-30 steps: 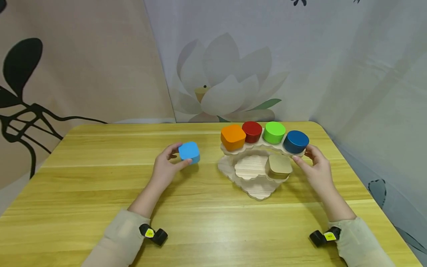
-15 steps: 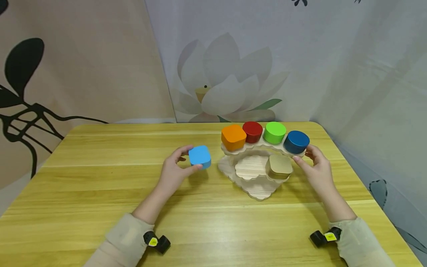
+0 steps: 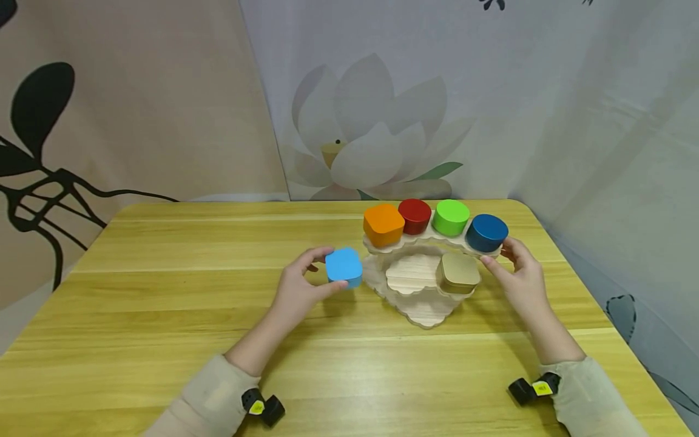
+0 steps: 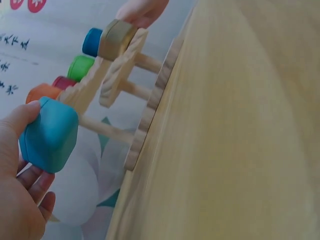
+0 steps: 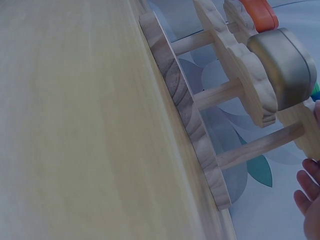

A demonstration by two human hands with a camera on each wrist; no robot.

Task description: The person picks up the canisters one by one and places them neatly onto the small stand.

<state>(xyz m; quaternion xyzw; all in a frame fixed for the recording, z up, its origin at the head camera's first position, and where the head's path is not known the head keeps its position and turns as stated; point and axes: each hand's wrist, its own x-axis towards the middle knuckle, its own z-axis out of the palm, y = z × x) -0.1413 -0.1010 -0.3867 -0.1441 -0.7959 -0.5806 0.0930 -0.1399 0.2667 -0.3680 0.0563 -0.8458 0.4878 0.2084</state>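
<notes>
Between thumb and fingers, my left hand (image 3: 300, 288) pinches a light blue rounded-square tin (image 3: 344, 266) with a lid seam, held above the table just left of a tiered wooden stand (image 3: 412, 274). My right hand (image 3: 519, 273) pinches the right end of the stand's upper shelf, beside a dark blue round tin (image 3: 487, 233). Also on that scalloped shelf are an orange squarish tin (image 3: 383, 224), a red round tin (image 3: 415, 216) and a green round tin (image 3: 451, 217). A gold squarish tin (image 5: 282, 67) sits on the right of the lower shelf.
The stand's wavy base (image 4: 152, 107) lies on the wood-grain table (image 3: 180, 291), with round posts (image 5: 262, 145) holding up its shelves. Behind the table's far edge hangs a printed cloth backdrop (image 3: 377, 121).
My left hand has carried the light blue tin rightward and slightly nearer, up close to the stand. The right hand and the stand have stayed in place.
</notes>
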